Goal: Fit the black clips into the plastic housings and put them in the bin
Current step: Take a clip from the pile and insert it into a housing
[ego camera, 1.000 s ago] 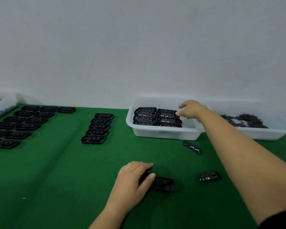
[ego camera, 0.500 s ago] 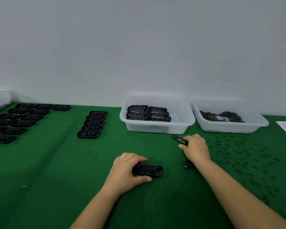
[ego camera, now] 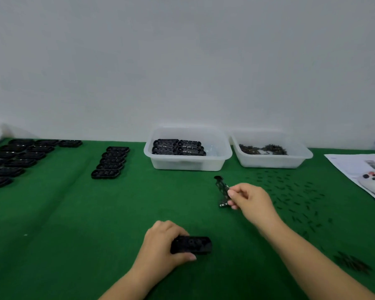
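Lifted off the cloth since a moment ago, a clip point(ego camera: 222, 190) is pinched in the right hand point(ego camera: 250, 201), ready for the housing point(ego camera: 192, 245) gripped by the left hand point(ego camera: 160, 245), with the bin point(ego camera: 187, 164) beyond

Two bare forearms and hands — left hand point(ego camera: 160, 245), right hand point(ego camera: 252, 202) — no sleeves, gloves or rings visible.

Nothing here can be read. The printed sheet point(ego camera: 355, 167) at three o'clock on the worktop point(ego camera: 74, 224) carries print and a picture, all too blurred to read.
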